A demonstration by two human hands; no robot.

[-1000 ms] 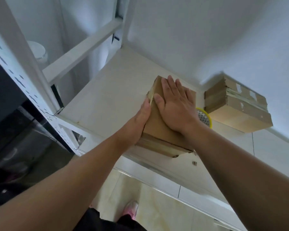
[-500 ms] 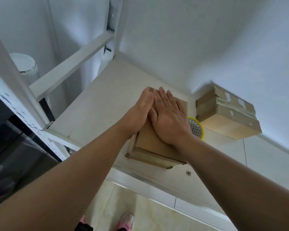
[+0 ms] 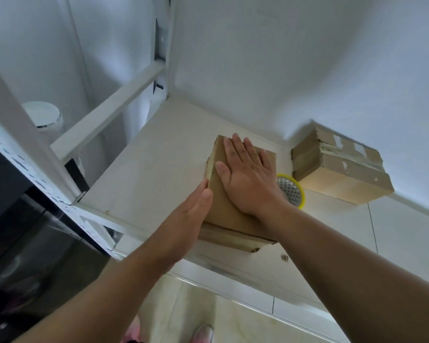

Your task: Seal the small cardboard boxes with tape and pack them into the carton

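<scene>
The small cardboard box (image 3: 224,216) is being pressed from above by the right grip (image 3: 248,179). This grip is lying flat on the lid with its fingers (image 3: 235,149) straight and a little apart, so nothing is being pinched. The left grip (image 3: 183,219) is being held flat against the box's left side. Its fingers are straight and together, and the thumb is resting at the top edge. The box is being steadied between the two grips. It is sitting on the table (image 3: 154,174), close to the near edge.

Just right of the right grip, a yellow tape roll (image 3: 292,194) is lying on the table, half hidden behind the wrist. Farther right, another box (image 3: 342,174) with old tape marks is sitting against the wall (image 3: 282,70). Left of the left grip, a white rack (image 3: 104,115) is standing beside the table. No open carton is being shown.

The step in hand is judged to be closing: the flaps are being pushed down so that tape can be put on. Whether tape is already on the lid cannot be told. Next, one grip is likely to be needed on the lid while the tape roll is being picked up by the other. If not, the flaps may pop up.
</scene>
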